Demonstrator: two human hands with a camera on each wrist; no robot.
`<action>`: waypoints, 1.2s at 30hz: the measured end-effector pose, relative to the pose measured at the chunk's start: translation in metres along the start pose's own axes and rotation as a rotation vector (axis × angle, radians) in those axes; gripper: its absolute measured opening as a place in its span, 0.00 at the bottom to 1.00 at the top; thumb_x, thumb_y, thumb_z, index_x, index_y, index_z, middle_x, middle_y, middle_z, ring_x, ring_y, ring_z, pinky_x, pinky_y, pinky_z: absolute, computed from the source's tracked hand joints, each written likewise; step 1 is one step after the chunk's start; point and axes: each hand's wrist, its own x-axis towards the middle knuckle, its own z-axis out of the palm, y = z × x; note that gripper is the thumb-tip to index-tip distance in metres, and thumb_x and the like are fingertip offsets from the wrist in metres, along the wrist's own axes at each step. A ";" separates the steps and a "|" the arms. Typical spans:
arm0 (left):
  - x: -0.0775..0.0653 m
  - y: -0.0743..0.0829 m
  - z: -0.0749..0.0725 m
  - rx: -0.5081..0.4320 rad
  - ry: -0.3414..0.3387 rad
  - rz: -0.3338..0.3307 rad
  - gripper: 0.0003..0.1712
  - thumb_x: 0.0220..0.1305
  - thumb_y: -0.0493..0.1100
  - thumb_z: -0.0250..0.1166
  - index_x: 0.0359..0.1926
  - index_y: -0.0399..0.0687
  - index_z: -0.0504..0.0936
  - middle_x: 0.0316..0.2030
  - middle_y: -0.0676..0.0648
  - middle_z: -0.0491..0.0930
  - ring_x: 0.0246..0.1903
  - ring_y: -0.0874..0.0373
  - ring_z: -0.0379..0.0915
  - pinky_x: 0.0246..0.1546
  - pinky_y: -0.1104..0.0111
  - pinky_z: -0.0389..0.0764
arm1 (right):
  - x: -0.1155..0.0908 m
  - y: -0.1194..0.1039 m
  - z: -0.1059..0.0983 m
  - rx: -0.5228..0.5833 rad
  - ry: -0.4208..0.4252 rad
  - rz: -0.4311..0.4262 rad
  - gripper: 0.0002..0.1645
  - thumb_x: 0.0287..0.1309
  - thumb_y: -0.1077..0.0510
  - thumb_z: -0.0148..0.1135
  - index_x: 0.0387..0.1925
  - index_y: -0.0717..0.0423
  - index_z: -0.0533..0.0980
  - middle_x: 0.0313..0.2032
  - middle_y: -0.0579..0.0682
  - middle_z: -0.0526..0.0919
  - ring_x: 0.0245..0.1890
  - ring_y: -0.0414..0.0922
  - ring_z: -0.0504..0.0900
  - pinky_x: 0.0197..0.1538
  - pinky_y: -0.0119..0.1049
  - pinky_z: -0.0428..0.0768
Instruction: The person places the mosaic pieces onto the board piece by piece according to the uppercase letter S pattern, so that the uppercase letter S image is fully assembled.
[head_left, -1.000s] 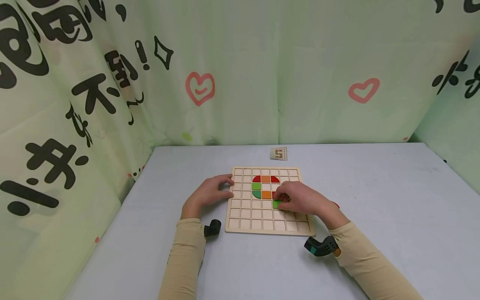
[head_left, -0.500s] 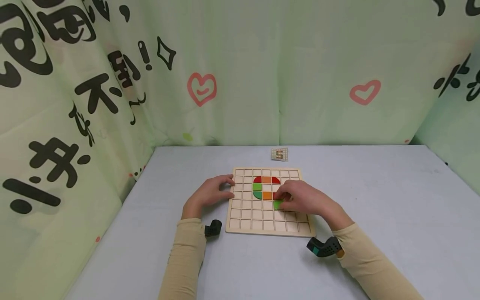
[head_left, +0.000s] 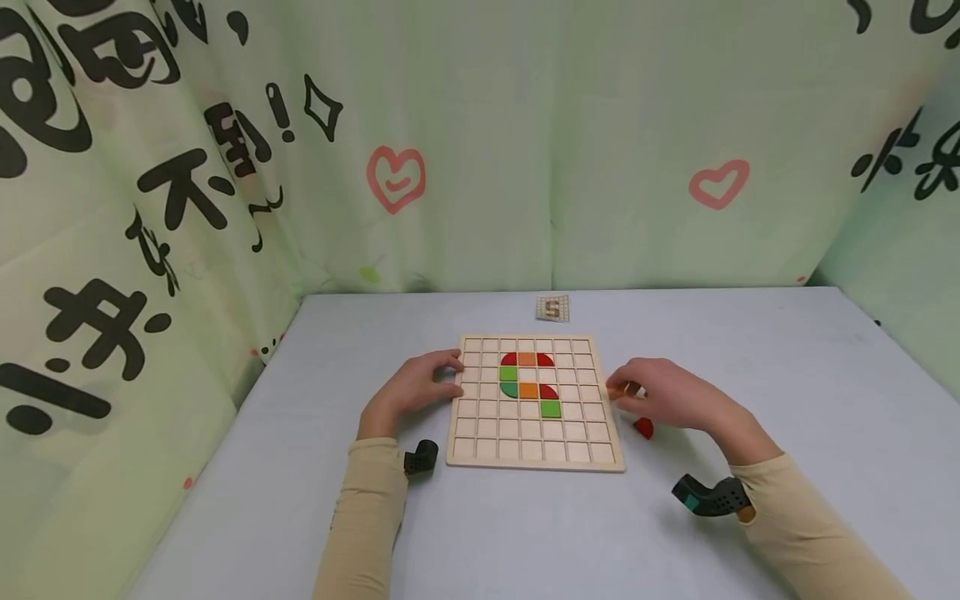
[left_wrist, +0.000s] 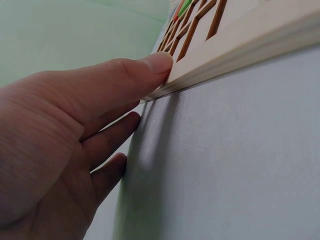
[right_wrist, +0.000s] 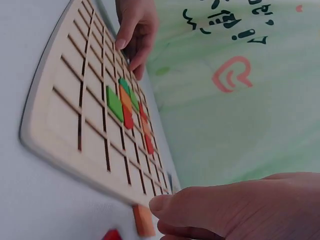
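A wooden grid board (head_left: pixel 495 454) lies on the table with several coloured tiles in an S-like pattern. Among them are a dark green quarter-round (head_left: pixel 508 389) and, lowest, a light green square tile (head_left: pixel 551 408). My left hand (head_left: pixel 412 392) rests at the board's left side, thumb (left_wrist: pixel 159 62) on the frame and the other fingers fairly straight. Beyond the right edge, my right hand (head_left: pixel 663 392) pinches an orange tile (right_wrist: pixel 144 221) between thumb and finger, close beside the frame. A loose red tile (head_left: pixel 643 427) lies just below that hand, partly in its shadow.
Behind the board, a small card (head_left: pixel 552 308) printed with a gridded pattern lies on the white-covered table (head_left: pixel 360 333). Pale green curtains (head_left: pixel 480 150) with black writing and red hearts enclose the back and sides. Each wrist wears a black camera (head_left: pixel 712 497).
My right hand has left the light green tile, which now sits fully visible on the board, and moved right past the edge to the orange tile. The left hand has stayed at the board.
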 end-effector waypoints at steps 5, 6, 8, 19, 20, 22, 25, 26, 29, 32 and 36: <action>0.000 -0.003 0.000 0.012 0.002 0.001 0.19 0.64 0.43 0.70 0.54 0.44 0.81 0.73 0.46 0.67 0.75 0.47 0.58 0.76 0.55 0.60 | -0.019 0.024 0.001 -0.054 0.007 0.002 0.15 0.56 0.62 0.68 0.46 0.62 0.83 0.39 0.49 0.83 0.37 0.43 0.80 0.41 0.39 0.82; 0.000 -0.003 0.000 0.015 0.002 0.004 0.19 0.64 0.43 0.70 0.55 0.44 0.81 0.73 0.46 0.67 0.75 0.47 0.58 0.76 0.54 0.60 | -0.022 0.028 0.001 -0.064 0.012 0.001 0.15 0.55 0.62 0.69 0.46 0.62 0.83 0.39 0.48 0.83 0.38 0.44 0.80 0.41 0.39 0.82; 0.000 -0.003 -0.001 0.014 0.004 0.007 0.19 0.64 0.43 0.70 0.54 0.44 0.81 0.73 0.46 0.67 0.75 0.47 0.57 0.76 0.55 0.60 | -0.027 0.035 0.001 -0.076 0.020 0.013 0.15 0.54 0.62 0.69 0.45 0.61 0.83 0.38 0.48 0.82 0.37 0.43 0.79 0.41 0.39 0.82; 0.000 -0.005 0.000 0.007 0.007 0.004 0.19 0.63 0.43 0.69 0.54 0.44 0.81 0.72 0.47 0.67 0.75 0.48 0.57 0.76 0.55 0.60 | -0.032 0.046 0.005 -0.064 0.020 0.042 0.17 0.53 0.64 0.71 0.46 0.62 0.82 0.34 0.45 0.79 0.34 0.41 0.74 0.35 0.33 0.78; 0.000 -0.005 0.000 0.008 0.008 0.002 0.19 0.63 0.43 0.69 0.54 0.44 0.81 0.73 0.47 0.67 0.75 0.48 0.57 0.76 0.55 0.60 | -0.031 0.046 0.006 -0.059 0.012 0.048 0.17 0.53 0.63 0.71 0.46 0.62 0.82 0.33 0.44 0.79 0.34 0.41 0.73 0.34 0.32 0.77; 0.000 -0.004 0.000 0.009 0.009 -0.002 0.19 0.63 0.43 0.69 0.54 0.45 0.81 0.73 0.47 0.67 0.75 0.48 0.57 0.76 0.55 0.60 | -0.031 0.044 0.007 -0.053 0.002 0.061 0.17 0.53 0.62 0.72 0.46 0.61 0.82 0.33 0.44 0.78 0.34 0.41 0.73 0.34 0.32 0.77; 0.000 -0.003 0.001 0.006 0.010 -0.006 0.19 0.63 0.42 0.69 0.54 0.45 0.81 0.73 0.47 0.67 0.75 0.48 0.57 0.76 0.55 0.60 | -0.031 0.043 0.008 -0.056 -0.012 0.063 0.19 0.54 0.60 0.72 0.48 0.60 0.82 0.32 0.43 0.77 0.34 0.41 0.73 0.34 0.31 0.77; 0.001 -0.003 0.001 0.004 0.009 -0.007 0.18 0.63 0.42 0.69 0.54 0.45 0.81 0.73 0.47 0.67 0.75 0.48 0.57 0.76 0.55 0.60 | -0.032 0.043 0.008 -0.058 -0.019 0.062 0.20 0.53 0.60 0.72 0.48 0.61 0.81 0.32 0.43 0.77 0.34 0.41 0.72 0.34 0.31 0.76; 0.001 -0.003 0.002 0.002 0.006 -0.008 0.19 0.63 0.43 0.69 0.54 0.44 0.81 0.73 0.48 0.67 0.75 0.48 0.56 0.76 0.55 0.60 | -0.034 0.043 0.008 -0.057 -0.037 0.056 0.22 0.53 0.61 0.72 0.51 0.62 0.81 0.31 0.43 0.76 0.33 0.41 0.72 0.33 0.30 0.76; 0.001 -0.003 0.002 0.004 0.009 -0.008 0.18 0.63 0.42 0.69 0.53 0.45 0.81 0.73 0.48 0.67 0.75 0.48 0.57 0.76 0.55 0.60 | -0.035 0.043 0.007 -0.049 -0.039 0.046 0.20 0.54 0.63 0.71 0.50 0.62 0.81 0.32 0.42 0.77 0.33 0.40 0.72 0.33 0.30 0.76; 0.000 -0.002 0.001 -0.001 0.013 -0.010 0.18 0.63 0.42 0.69 0.53 0.45 0.81 0.72 0.47 0.68 0.75 0.47 0.57 0.76 0.54 0.60 | -0.034 0.043 0.007 -0.026 -0.029 0.039 0.16 0.55 0.64 0.69 0.47 0.60 0.81 0.32 0.41 0.78 0.34 0.40 0.73 0.35 0.31 0.77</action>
